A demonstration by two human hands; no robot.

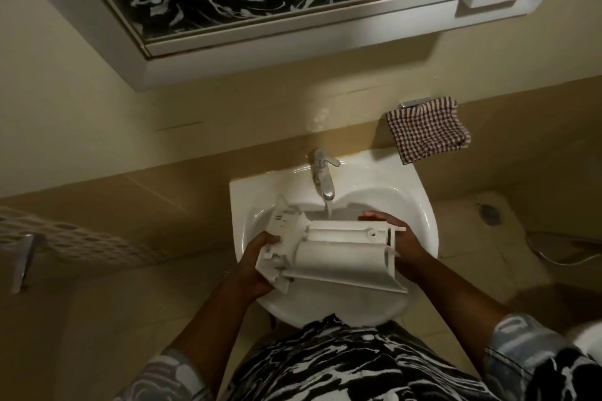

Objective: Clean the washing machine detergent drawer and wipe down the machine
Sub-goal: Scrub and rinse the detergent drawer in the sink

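Dim beige tiled walls (97, 140) fill the middle of the frame. A white-framed mirror (293, 31) spans the top. At centre sits a white basin (420, 205) with a chrome tap (321, 172). A checked cloth (426, 130) hangs to its upper right, and a floor drain (488, 213) lies at right.

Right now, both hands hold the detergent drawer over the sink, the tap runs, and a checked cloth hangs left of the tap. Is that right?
No. The head view shows the checked cloth hanging right of the tap, not left. Left hand and right hand do hold the detergent drawer over the sink.
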